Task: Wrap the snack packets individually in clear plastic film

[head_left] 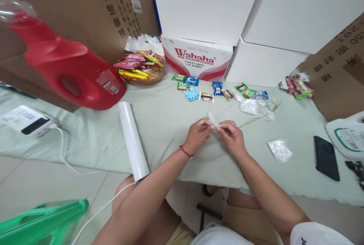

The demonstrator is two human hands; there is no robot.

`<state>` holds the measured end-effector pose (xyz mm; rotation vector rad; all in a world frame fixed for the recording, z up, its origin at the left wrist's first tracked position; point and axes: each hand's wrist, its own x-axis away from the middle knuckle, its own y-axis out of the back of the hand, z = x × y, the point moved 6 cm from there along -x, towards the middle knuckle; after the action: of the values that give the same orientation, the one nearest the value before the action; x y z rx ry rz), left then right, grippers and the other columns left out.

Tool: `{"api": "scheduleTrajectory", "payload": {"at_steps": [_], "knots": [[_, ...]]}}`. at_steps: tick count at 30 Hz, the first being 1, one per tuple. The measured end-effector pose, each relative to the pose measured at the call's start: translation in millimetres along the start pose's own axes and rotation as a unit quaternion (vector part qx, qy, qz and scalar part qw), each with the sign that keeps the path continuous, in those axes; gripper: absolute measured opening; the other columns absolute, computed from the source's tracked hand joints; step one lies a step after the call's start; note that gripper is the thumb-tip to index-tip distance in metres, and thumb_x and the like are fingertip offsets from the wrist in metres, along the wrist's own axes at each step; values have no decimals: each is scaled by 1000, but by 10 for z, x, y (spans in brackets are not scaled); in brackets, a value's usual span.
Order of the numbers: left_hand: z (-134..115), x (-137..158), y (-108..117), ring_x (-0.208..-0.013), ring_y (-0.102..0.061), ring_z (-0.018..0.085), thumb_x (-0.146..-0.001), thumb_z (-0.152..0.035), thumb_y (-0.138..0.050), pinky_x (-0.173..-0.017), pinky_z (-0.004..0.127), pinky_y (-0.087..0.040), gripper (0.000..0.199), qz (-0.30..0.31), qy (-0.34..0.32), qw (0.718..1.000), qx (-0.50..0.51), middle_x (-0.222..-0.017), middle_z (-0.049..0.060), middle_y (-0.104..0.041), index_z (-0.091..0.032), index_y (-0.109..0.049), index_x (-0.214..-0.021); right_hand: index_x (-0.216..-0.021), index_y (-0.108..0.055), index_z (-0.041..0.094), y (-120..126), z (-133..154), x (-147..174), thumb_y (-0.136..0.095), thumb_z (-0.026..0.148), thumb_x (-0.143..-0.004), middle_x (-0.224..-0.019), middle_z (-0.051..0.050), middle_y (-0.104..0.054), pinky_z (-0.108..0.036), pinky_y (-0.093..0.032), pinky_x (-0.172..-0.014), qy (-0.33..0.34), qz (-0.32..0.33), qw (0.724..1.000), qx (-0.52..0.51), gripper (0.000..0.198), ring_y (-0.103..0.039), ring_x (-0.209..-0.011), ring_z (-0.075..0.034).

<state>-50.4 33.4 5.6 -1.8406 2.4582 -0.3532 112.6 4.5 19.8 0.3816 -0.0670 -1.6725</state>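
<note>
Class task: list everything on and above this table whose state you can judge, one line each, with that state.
Left hand: closed, pinching
Right hand: closed, pinching
Clear plastic piece: held between both hands
Red jug: capped
White roll: lying on its side
White device: cable plugged in
Amber bowl: filled with packets
Wrapped snack: lying loose
Black phone: lying flat

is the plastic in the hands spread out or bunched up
Bunched up: the plastic shows as a small, narrow wisp pinched by the left hand and right hand, not a flat sheet.
</note>
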Motion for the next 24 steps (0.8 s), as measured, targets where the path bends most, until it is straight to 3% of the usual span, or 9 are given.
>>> {"api": "scheduleTrajectory", "payload": {"at_steps": [2, 5, 9, 12, 15, 18, 20, 22, 24], "knots": [[26, -44, 91, -70, -58, 12, -74, -54, -80, -58, 21, -47, 43, -31, -4, 1000, 2, -72, -2, -59, -20, -55, -81, -84, -72, 26, 15, -99, -13, -78, 50, -82, -88, -1, -67, -32, -51, -77, -45, -13, 997, -65, 24, -60, -85, -19], [25, -68, 133, -76, -57, 12, -74, -50, -81, -69, 23, -50, 41, -30, -13, 999, 20, -77, -2, -59, -19, -53, -79, -81, -66, 25, 38, -217, -6, -84, 53, -74, -80, 2, -62, -33, -55, -78, -131, -26, 973, -188, 34, -59, -76, -17], [-29, 2, 54, -86, -60, 14, -79, -51, -78, -85, 29, -52, 38, 1, -44, 999, 0, -86, 0, -64, -18, -59, -83, -99, -66, 29, -10, -183, 15, -75, 68, -77, -102, -1, -67, -39, -61, -82, -159, 0, 944, -288, 46, -65, -91, -20], [-46, 57, 14, -87, -62, 15, -81, -51, -78, -84, 28, -50, 37, 16, -66, 997, -39, -89, 2, -68, -17, -63, -85, -108, -67, 27, -34, -204, 18, -83, 64, -71, -105, -3, -68, -34, -61, -72, -178, -5, 946, -272, 54, -65, -89, -20], [20, 55, 77, -77, -62, 14, -76, -52, -83, -76, 27, -50, 40, -11, -37, 999, -10, -81, 0, -69, -18, -61, -80, -88, -68, 21, -26, -292, 18, -91, 51, -66, -78, 0, -63, -25, -51, -55, -211, -22, 946, -246, 44, -55, -66, -13], [99, 28, 159, -74, -64, 15, -70, -52, -86, -71, 27, -51, 43, -45, 6, 998, 31, -79, 2, -73, -18, -62, -78, -85, -66, 20, -1, -339, 26, -87, 53, -68, -73, 1, -58, -25, -42, -48, -233, -12, 941, -247, 42, -48, -60, -12], [127, 16, 162, -77, -66, 16, -69, -51, -87, -72, 28, -52, 42, -40, 23, 998, 48, -82, 3, -75, -17, -65, -79, -93, -67, 22, 118, -292, 25, -83, 54, -72, -81, -1, -61, -28, -46, -53, -196, -49, 965, -168, 42, -52, -65, -15], [138, 16, 132, -80, -68, 17, -69, -49, -88, -77, 30, -53, 40, -18, 32, 998, 56, -85, 4, -76, -16, -69, -82, -105, -67, 24, 287, -122, 33, -76, 52, -80, -99, -6, -64, -36, -54, -69, -88, -127, 988, -28, 39, -59, -82, -21], [139, 24, 90, -82, -69, 18, -70, -46, -87, -81, 32, -54, 38, 7, 33, 998, 59, -86, 5, -76, -16, -72, -86, -116, -66, 28, 322, 107, 63, -70, 50, -86, -118, -10, -61, -45, -53, -91, 41, -150, 982, 109, 38, -59, -106, -27]]}}
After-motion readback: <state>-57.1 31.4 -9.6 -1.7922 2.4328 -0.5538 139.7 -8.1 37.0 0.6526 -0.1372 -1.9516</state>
